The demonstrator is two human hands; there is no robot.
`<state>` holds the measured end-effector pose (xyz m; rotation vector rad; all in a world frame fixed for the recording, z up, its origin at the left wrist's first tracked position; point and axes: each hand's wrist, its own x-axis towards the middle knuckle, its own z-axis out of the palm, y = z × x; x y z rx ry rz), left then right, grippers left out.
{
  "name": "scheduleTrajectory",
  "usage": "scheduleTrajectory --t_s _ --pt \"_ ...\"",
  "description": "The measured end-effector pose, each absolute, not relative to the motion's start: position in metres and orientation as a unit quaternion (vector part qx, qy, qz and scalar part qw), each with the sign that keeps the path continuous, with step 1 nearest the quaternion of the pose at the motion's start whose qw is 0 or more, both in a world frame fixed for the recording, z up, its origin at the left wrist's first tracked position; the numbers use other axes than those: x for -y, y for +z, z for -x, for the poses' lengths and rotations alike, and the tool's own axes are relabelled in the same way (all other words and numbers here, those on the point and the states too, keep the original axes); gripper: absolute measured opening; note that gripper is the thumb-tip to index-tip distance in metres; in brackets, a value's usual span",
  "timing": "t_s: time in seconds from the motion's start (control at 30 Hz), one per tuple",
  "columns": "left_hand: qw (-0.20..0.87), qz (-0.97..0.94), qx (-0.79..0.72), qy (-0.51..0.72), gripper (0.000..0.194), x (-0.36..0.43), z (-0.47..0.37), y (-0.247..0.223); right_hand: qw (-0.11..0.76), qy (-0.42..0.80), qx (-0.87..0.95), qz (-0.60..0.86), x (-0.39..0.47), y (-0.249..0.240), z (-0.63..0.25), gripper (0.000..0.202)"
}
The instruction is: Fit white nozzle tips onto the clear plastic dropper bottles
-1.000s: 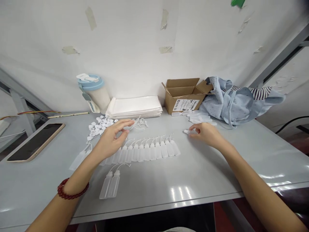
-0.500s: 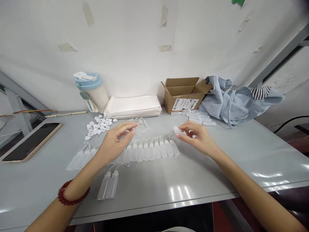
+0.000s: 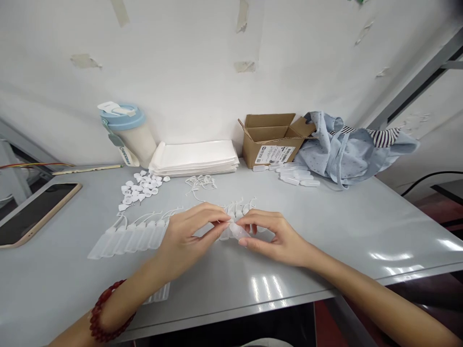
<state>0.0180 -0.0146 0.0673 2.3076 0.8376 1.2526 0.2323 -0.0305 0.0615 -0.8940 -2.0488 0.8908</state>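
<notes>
My right hand (image 3: 277, 236) pinches a small translucent bottle (image 3: 239, 231) between thumb and fingers, above the middle of the table. My left hand (image 3: 195, 231) is closed at the bottle's top end, thumb and fingertips pressed together on something thin and white, too small to make out clearly. Beneath and behind both hands lies a row of translucent bottles (image 3: 125, 240) with thin white strings at their necks. Part of it is hidden by my hands. Two more bottles (image 3: 160, 293) lie nearer the front edge, mostly covered by my left forearm.
White caps (image 3: 139, 189) lie in a pile at the left, near a phone (image 3: 38, 212) and a cup (image 3: 130, 135). Behind are white packets (image 3: 195, 156), loose strings (image 3: 202, 183), a cardboard box (image 3: 271, 144), loose bottles (image 3: 294, 173) and blue cloth (image 3: 340, 154).
My hands have come together over the row. My right hand has brought its bottle left and down. My left hand has moved right and closed its fingertips at the bottle's top.
</notes>
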Motion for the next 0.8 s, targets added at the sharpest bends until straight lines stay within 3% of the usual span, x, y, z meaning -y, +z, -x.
scheduleTrajectory --t_s 0.27,0.43,0.6,0.8 --pt "0.193 -0.857 -0.265 0.397 0.021 0.018 -0.016 0.073 0.377 0.331 0.787 0.359 0.032 0.056 -0.232 0.020" --pt "0.184 -0.863 -0.246 0.401 0.024 0.018 -0.016 0.071 0.394 0.343 0.773 0.361 0.033 0.051 -0.233 0.040" --pt "0.178 -0.858 -0.228 0.425 0.026 0.019 -0.016 0.072 0.398 0.311 0.794 0.339 0.032 0.053 -0.233 0.030" --pt "0.208 -0.861 -0.211 0.413 0.025 0.020 -0.014 0.075 0.402 0.299 0.789 0.354 0.032 0.053 -0.233 0.031"
